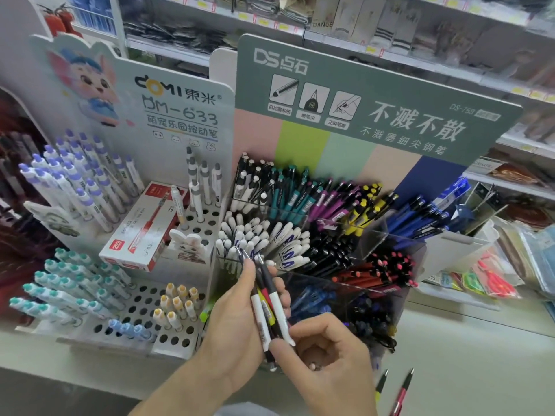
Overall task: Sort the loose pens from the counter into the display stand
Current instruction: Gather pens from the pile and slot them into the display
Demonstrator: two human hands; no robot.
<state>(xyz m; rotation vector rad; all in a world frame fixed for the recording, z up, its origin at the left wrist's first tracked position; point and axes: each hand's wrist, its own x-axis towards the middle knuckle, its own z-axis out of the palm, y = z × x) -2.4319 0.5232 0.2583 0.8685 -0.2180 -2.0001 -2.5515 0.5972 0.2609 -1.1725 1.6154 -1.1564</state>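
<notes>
My left hand (240,319) grips a bundle of several pens (268,301), black-and-white, red and yellow, held upright in front of the display stand (390,241). My right hand (324,352) pinches the white lower end of one pen in that bundle with thumb and forefinger. The clear stand holds compartments of white, black, teal, purple, yellow, blue and red pens. Two loose pens lie on the counter at the lower right: a yellow-black pen (380,385) and a red pen (402,394).
A white pegboard pen display (144,301) with purple, teal and yellow pens stands to the left, with a red-and-white pen box (141,232) on it. Packaged goods (492,280) lie at the right. Store shelves run behind. The grey counter (480,370) spreads right.
</notes>
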